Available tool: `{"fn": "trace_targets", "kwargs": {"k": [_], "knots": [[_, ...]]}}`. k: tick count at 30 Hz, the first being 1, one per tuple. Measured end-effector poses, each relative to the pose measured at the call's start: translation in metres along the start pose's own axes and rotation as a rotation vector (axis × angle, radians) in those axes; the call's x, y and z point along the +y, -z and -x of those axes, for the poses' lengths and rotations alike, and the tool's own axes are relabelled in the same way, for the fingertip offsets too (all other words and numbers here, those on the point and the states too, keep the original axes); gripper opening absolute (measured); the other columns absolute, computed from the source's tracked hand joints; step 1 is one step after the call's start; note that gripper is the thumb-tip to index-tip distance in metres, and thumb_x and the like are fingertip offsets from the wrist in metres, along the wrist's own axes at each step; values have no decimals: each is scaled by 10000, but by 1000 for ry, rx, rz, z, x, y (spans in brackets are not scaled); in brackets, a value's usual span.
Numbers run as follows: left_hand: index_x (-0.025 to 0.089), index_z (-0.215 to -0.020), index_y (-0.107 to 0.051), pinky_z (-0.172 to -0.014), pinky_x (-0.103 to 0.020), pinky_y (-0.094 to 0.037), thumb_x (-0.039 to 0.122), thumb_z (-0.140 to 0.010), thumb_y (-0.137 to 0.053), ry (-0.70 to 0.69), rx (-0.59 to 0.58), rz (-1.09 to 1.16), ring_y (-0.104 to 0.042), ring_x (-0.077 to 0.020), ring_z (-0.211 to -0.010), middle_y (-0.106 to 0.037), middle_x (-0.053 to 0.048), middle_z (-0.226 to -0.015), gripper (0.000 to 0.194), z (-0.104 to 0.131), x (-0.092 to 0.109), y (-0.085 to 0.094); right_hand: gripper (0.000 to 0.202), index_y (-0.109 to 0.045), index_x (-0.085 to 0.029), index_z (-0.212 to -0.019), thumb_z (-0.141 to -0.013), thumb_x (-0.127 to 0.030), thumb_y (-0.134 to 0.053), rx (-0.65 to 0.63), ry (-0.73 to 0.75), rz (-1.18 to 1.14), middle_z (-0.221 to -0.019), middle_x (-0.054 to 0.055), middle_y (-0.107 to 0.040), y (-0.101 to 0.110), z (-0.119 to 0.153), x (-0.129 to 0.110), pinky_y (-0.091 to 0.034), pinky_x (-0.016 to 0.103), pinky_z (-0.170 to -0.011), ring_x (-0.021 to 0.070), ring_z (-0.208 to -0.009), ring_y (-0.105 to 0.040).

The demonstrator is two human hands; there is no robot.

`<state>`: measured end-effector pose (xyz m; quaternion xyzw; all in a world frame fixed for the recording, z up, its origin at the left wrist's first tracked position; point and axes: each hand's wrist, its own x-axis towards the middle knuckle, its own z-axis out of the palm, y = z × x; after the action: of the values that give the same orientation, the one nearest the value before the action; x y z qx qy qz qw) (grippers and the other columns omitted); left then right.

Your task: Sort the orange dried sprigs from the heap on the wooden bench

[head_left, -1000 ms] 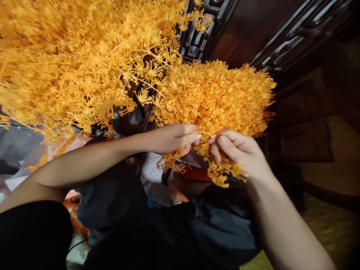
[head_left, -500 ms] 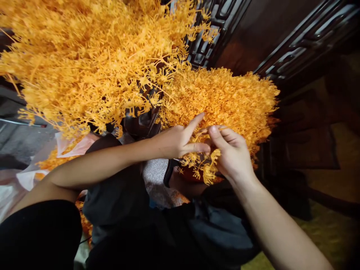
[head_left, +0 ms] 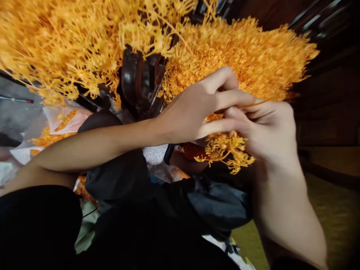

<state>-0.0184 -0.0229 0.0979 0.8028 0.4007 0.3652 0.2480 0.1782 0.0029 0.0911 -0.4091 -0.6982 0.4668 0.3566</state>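
Observation:
Both my hands meet in front of the heaps, over my lap. My right hand (head_left: 277, 129) is closed around a small yellow-orange artificial flower sprig (head_left: 230, 152), whose branching tips hang below the fingers. A thin stem shows along the top of that hand. My left hand (head_left: 204, 103) comes in from the left with curled fingers, its fingertips pressed against the right hand's at the stem. The exact grip between the fingertips is hidden. Right behind the hands rises a dense pile of the same sprigs (head_left: 239, 56).
A larger, looser mass of yellow sprigs (head_left: 70, 45) fills the upper left. Dark carved wooden furniture (head_left: 135, 80) shows between the two heaps. Clear plastic bags (head_left: 67, 120) with more orange pieces lie at the left. My dark-clothed legs (head_left: 120, 180) are below.
My left hand has moved right and its outstretched fingers have curled in to the right hand. Both hands are now higher in view, and the sprig hangs farther right. The view has shifted.

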Motion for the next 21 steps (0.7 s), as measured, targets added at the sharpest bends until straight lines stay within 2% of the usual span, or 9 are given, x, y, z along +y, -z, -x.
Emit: {"fn": "trace_targets", "kwargs": {"k": [2, 5, 6, 8, 11, 14, 16, 18, 21], "knots": [[158, -1267, -674, -956, -276, -480, 440, -954, -605, 24, 63, 0, -632, -178, -1082, -610, -70, -1166, 427, 1, 4, -2, 226, -749, -187, -742, -863, -377, -767, 18, 19, 105, -670, -3, -655, 0, 1, 1, -400, 253, -541, 107, -586, -549], [158, -1410, -524, -896, -259, -490, 441, -965, -590, 188, 98, 45, -664, -165, -1004, -648, -39, -1109, 531, 2, 6, -8, 276, -732, -169, -723, -908, -373, -714, 229, 89, 260, -635, 7, -616, 6, 0, 0, -361, 261, -527, 100, -559, -509], [165, -1444, -479, -880, -252, -492, 444, -967, -589, 220, 82, 58, -673, -162, -976, -666, -29, -1073, 563, 2, 6, -10, 282, -726, -163, -718, -915, -364, -705, 247, 101, 299, -627, 7, -609, 9, -1, -1, -347, 259, -520, 94, -550, -496], [170, -1424, -502, -878, -252, -491, 430, -975, -580, 209, 32, 63, -683, -166, -965, -686, -23, -1030, 525, 1, 5, -12, 254, -727, -153, -728, -913, -326, -701, 123, 95, 364, -605, -4, -596, 10, 0, -1, -311, 246, -500, 79, -526, -461], [140, -1176, -678, -919, -314, -500, 402, -1016, -466, 151, -25, -10, -689, -211, -1042, -699, -50, -1054, 374, -4, 1, -12, 185, -763, -156, -833, -926, -284, -669, -140, 64, 441, -545, -43, -529, 6, 4, -2, -240, 235, -474, 55, -475, -358], [141, -982, -742, -918, -377, -517, 418, -1017, -381, 157, 5, -164, -718, -227, -1014, -716, -38, -984, 457, -9, -2, -8, 256, -738, -154, -792, -939, -351, -666, -240, 56, 400, -528, -47, -511, 2, 8, -4, -243, 231, -457, 53, -460, -353], [141, -957, -754, -872, -347, -528, 456, -993, -402, 166, 126, -215, -743, -198, -940, -712, -1, -880, 474, -12, -3, -6, 323, -695, -157, -734, -911, -426, -702, -268, 13, 298, -567, -26, -571, 4, 9, -6, -305, 221, -463, 66, -485, -434], [120, -1025, -745, -794, -309, -513, 477, -993, -256, 165, 189, -275, -745, -188, -942, -705, 27, -877, 606, -15, -1, -5, 331, -695, -166, -769, -864, -479, -747, -248, -53, 192, -617, -6, -626, 10, 10, -6, -384, 219, -497, 94, -540, -518], [66, -1033, -738, -670, -262, -460, 372, -918, 135, 106, 73, -427, -690, -235, -1033, -711, -1, -1035, 932, -21, 2, -8, 352, -719, -175, -872, -772, -494, -830, -179, -145, 80, -660, 6, -668, 24, 10, -2, -458, 232, -540, 126, -597, -588]]}}
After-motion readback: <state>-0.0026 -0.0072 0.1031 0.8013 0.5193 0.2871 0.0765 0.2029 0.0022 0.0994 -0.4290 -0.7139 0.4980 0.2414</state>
